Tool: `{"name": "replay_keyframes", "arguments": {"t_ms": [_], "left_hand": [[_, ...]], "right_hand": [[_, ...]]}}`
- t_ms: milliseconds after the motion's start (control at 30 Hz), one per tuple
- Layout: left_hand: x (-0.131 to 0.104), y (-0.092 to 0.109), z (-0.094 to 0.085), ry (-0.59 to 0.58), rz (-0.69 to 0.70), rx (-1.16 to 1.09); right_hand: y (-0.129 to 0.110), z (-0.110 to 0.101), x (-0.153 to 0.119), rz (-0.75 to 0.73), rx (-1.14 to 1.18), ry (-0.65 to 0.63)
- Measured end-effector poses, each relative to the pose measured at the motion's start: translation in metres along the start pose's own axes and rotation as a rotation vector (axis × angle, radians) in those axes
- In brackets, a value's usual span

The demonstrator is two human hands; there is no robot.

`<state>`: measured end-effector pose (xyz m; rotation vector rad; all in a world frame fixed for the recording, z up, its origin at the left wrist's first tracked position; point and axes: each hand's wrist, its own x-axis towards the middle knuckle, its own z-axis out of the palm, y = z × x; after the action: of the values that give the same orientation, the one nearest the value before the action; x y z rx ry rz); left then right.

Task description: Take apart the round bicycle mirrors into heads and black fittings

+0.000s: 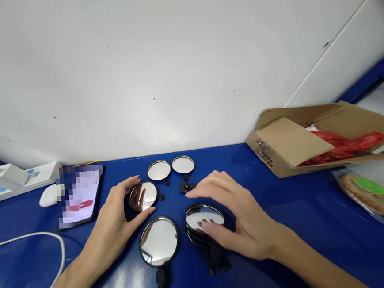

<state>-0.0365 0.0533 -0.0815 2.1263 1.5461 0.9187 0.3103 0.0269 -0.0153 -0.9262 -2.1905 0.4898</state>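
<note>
My left hand grips a small round mirror by its black rim, thumb and fingers on opposite sides. My right hand is open above a stack of round mirrors with black stems. Its thumb is over the top mirror; whether it touches cannot be told. The right fingertips are beside a cluster of small black parts. Nearer me lies another round mirror with a black stem. Two more round mirrors, a left one and a right one, lie at the back, each with a small black fitting.
A phone and a white rounded object lie left, near a power strip. A white cable crosses my left forearm. At right are an open cardboard box holding red plastic and a wrapped flat round item. A white wall bounds the blue table.
</note>
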Motion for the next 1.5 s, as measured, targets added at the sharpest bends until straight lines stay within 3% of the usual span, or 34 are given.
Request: {"name": "replay_keyframes", "arguments": {"t_ms": [167,433,600,867,1200,1400,1500], "left_hand": [[0.002,0.001,0.002,0.002,0.019,0.015],[0.001,0.002,0.003,-0.005,0.025,0.026],[0.0,0.001,0.003,-0.009,0.028,0.026],[0.002,0.002,0.002,-0.02,0.014,0.031],[-0.003,0.013,-0.005,-0.01,-0.037,0.014],[-0.004,0.018,-0.01,0.056,-0.043,0.052],[-0.004,0.027,-0.014,0.14,0.053,0.084]], "right_hand": [[0.005,0.006,-0.005,-0.114,0.137,-0.133],[0.014,0.0,-0.006,0.163,0.267,-0.35],[0.016,-0.006,-0.006,0.204,0.401,-0.415],[0.011,-0.019,-0.002,0.291,0.483,-0.412],[0.008,-0.015,0.001,0.339,0.491,-0.341],[0.008,-0.017,0.001,0.315,0.509,-0.27],[0.003,-0.016,0.0,0.227,0.521,-0.17]]}}
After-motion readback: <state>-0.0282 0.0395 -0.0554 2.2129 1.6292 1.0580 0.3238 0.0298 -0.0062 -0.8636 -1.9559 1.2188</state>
